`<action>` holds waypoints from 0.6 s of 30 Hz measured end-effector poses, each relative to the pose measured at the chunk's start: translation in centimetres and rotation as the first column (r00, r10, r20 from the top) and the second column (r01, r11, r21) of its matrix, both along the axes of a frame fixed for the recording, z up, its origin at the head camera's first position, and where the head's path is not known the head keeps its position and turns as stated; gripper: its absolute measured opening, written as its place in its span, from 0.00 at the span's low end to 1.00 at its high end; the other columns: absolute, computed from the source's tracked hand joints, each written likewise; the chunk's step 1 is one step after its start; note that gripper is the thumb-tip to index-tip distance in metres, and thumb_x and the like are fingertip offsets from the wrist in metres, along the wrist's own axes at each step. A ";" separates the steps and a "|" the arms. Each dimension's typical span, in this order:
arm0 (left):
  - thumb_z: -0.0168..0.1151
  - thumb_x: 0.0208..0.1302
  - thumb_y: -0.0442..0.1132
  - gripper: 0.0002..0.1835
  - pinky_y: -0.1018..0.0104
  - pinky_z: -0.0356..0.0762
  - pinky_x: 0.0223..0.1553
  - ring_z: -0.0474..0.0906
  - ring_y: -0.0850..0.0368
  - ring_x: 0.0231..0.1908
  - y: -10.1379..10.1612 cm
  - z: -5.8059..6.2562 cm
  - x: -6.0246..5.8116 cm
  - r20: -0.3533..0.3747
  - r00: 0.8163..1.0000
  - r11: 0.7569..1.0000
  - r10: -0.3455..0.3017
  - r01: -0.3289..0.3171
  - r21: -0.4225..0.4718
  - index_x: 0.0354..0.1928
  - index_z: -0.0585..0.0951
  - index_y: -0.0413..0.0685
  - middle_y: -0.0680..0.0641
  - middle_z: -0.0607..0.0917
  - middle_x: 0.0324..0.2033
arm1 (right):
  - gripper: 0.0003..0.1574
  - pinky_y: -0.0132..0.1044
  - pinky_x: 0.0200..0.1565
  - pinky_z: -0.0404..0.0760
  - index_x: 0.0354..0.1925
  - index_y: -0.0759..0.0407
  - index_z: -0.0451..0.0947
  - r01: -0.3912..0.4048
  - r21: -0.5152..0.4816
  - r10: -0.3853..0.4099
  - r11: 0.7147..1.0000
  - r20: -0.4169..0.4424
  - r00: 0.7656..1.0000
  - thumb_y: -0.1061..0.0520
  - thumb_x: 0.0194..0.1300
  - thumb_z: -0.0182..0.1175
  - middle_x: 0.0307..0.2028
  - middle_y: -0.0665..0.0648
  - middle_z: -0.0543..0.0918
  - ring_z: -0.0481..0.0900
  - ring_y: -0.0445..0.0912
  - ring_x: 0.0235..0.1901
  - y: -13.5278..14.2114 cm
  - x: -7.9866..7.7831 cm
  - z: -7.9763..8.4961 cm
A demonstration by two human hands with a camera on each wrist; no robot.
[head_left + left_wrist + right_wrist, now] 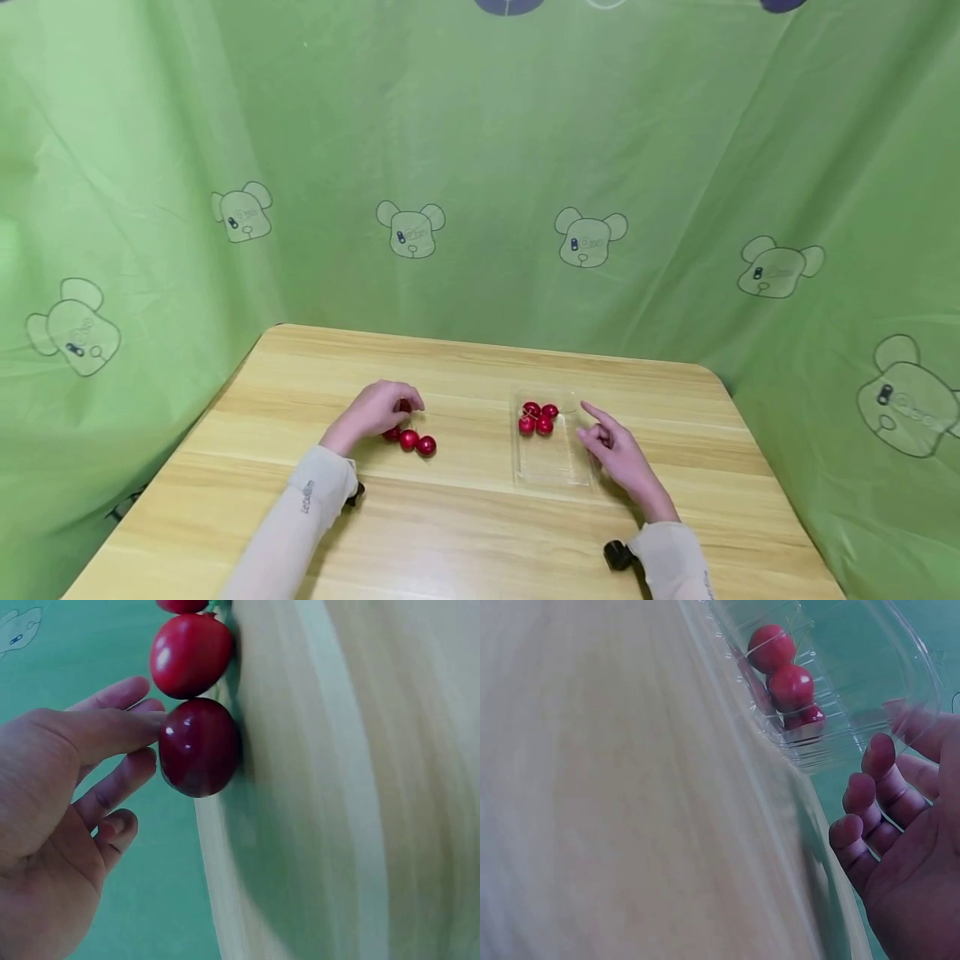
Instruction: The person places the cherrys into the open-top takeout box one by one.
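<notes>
My left hand [378, 408] is bent over a dark red cherry [405, 406], which shows between thumb and forefinger. Three more cherries [408, 440] lie beside it on the table. The left wrist view has the thumb tip meeting the edge of a dark cherry [201, 746]; the pinch itself is hidden. At the right, a clear plastic box [551, 475] holds several cherries [545, 426] with stems in its far left corner. Beside its right wall is my right hand [618, 454], forefinger extended, the other fingers loosely bent, gripping nothing. Whether a fingertip touches the wall I cannot tell.
The wooden table [450, 533] stands against a green curtain [480, 292] printed with bear faces. A stretch of bare wood separates the loose cherries from the box. A small black device [618, 555] sits at the right wrist.
</notes>
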State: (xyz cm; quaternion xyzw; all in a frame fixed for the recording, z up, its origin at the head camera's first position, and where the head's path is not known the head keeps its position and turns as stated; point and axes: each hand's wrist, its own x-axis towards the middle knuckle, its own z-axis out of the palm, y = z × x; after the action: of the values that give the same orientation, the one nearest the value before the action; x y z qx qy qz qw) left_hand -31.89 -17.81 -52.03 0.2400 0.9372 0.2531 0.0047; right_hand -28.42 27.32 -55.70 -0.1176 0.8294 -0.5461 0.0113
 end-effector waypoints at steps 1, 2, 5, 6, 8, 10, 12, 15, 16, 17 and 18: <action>0.71 0.60 0.26 0.15 0.52 0.82 0.58 0.86 0.53 0.48 0.0 0.0 0.0 -0.007 1.000 1.000 -0.007 0.007 -0.019 0.45 0.89 0.54 0.53 0.91 0.43 | 0.38 0.33 0.27 0.76 0.78 0.63 0.60 0.000 0.002 0.000 1.000 0.000 1.000 0.56 0.77 0.60 0.33 0.66 0.80 0.72 0.41 0.24 0.0 0.0 0.0; 0.71 0.59 0.26 0.15 0.51 0.82 0.58 0.86 0.52 0.48 0.0 -0.1 0.0 -0.017 1.000 0.999 -0.016 0.016 -0.036 0.44 0.89 0.53 0.53 0.91 0.43 | 0.38 0.33 0.27 0.76 0.78 0.63 0.60 -0.001 0.003 0.001 1.000 0.001 1.000 0.56 0.77 0.60 0.33 0.66 0.80 0.72 0.41 0.24 0.0 0.0 0.1; 0.72 0.56 0.26 0.15 0.51 0.82 0.57 0.87 0.51 0.48 0.2 -0.2 -0.1 -0.056 0.998 0.996 -0.035 0.031 -0.083 0.42 0.90 0.52 0.52 0.92 0.41 | 0.38 0.33 0.28 0.76 0.78 0.62 0.59 0.001 0.004 -0.001 1.000 0.008 1.000 0.56 0.77 0.60 0.33 0.66 0.80 0.72 0.42 0.24 0.0 0.1 0.2; 0.72 0.56 0.26 0.14 0.51 0.83 0.56 0.87 0.51 0.47 0.3 -0.3 -0.1 -0.070 0.997 0.995 -0.043 0.036 -0.097 0.41 0.90 0.52 0.52 0.92 0.41 | 0.39 0.33 0.28 0.77 0.78 0.62 0.59 0.002 0.006 -0.002 1.000 0.011 1.000 0.55 0.77 0.60 0.33 0.66 0.80 0.72 0.41 0.25 0.0 0.1 0.2; 0.72 0.56 0.26 0.13 0.52 0.84 0.54 0.88 0.51 0.44 0.4 -0.4 -0.1 -0.097 0.994 0.992 -0.055 0.044 -0.117 0.39 0.90 0.52 0.52 0.92 0.38 | 0.39 0.33 0.28 0.77 0.78 0.61 0.59 0.006 0.005 -0.006 1.000 0.018 1.000 0.55 0.77 0.60 0.34 0.66 0.80 0.72 0.41 0.25 0.0 0.1 0.3; 0.71 0.57 0.26 0.12 0.53 0.85 0.52 0.88 0.52 0.42 0.6 -0.6 -0.2 -0.123 0.990 0.990 -0.067 0.051 -0.134 0.37 0.90 0.52 0.52 0.92 0.36 | 0.39 0.33 0.28 0.77 0.78 0.61 0.60 0.010 0.006 -0.010 1.000 0.019 1.000 0.55 0.77 0.60 0.34 0.66 0.80 0.72 0.41 0.25 0.0 0.1 0.3; 0.71 0.58 0.26 0.11 0.55 0.85 0.50 0.88 0.53 0.40 0.7 -0.8 -0.2 -0.151 0.985 0.986 -0.078 0.054 -0.155 0.36 0.90 0.52 0.53 0.92 0.35 | 0.39 0.33 0.28 0.77 0.78 0.61 0.59 0.010 0.006 -0.010 1.000 0.020 1.000 0.55 0.77 0.60 0.34 0.66 0.80 0.72 0.40 0.25 0.0 0.1 0.3; 0.70 0.59 0.27 0.11 0.56 0.86 0.48 0.89 0.54 0.39 0.8 -0.9 -0.3 -0.191 0.977 0.981 -0.097 0.061 -0.185 0.35 0.90 0.53 0.54 0.92 0.34 | 0.38 0.33 0.28 0.77 0.78 0.62 0.60 0.009 -0.002 -0.009 1.000 0.016 1.000 0.55 0.77 0.60 0.34 0.67 0.80 0.72 0.40 0.25 0.0 0.1 0.3; 0.70 0.60 0.27 0.11 0.57 0.86 0.48 0.89 0.55 0.39 0.9 -0.9 -0.3 -0.202 0.974 0.979 -0.104 0.063 -0.196 0.35 0.90 0.54 0.54 0.92 0.34 | 0.38 0.33 0.27 0.76 0.78 0.63 0.60 0.008 -0.002 -0.008 1.000 0.014 1.000 0.56 0.77 0.60 0.33 0.67 0.80 0.72 0.40 0.24 0.0 0.1 0.2; 0.70 0.60 0.27 0.11 0.57 0.86 0.48 0.88 0.55 0.39 0.9 -1.0 -0.4 -0.209 0.972 0.977 -0.109 0.066 -0.205 0.36 0.90 0.54 0.55 0.92 0.34 | 0.38 0.33 0.27 0.76 0.78 0.63 0.60 0.008 -0.002 -0.008 1.000 0.013 1.000 0.56 0.77 0.60 0.33 0.68 0.80 0.72 0.40 0.24 0.0 0.1 0.2; 0.70 0.60 0.27 0.11 0.57 0.86 0.48 0.88 0.55 0.39 0.9 -1.0 -0.4 -0.217 0.969 0.975 -0.116 0.069 -0.213 0.35 0.90 0.54 0.55 0.92 0.34 | 0.38 0.33 0.27 0.76 0.78 0.63 0.60 0.007 -0.002 -0.007 1.000 0.010 1.000 0.56 0.77 0.60 0.33 0.68 0.80 0.72 0.40 0.24 0.0 0.1 0.2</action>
State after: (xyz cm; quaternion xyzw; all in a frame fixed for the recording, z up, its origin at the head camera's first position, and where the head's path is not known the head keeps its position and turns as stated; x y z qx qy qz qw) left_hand -32.29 -16.91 -53.02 0.3093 0.9402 0.1259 -0.0668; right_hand -28.33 27.30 -55.48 -0.1120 0.8290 -0.5477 0.0134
